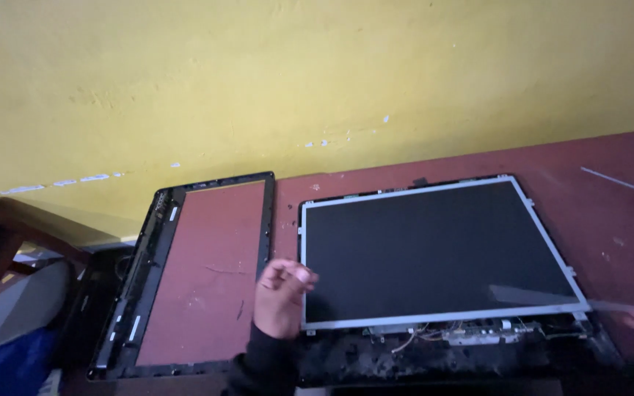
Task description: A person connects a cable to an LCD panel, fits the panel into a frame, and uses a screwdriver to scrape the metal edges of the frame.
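Left hand half-curled beside screen panel

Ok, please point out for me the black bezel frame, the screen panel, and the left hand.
Black bezel frame (266, 220): head view, on its right side strip.
Screen panel (434, 249): head view, on the middle of the dark glass.
Left hand (282, 297): head view, on the back of the hand.

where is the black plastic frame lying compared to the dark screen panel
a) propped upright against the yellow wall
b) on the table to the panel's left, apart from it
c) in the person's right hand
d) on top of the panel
b: the black bezel frame lies flat on the reddish table, which shows through its opening, left of the screen panel, with a strip of table between them.
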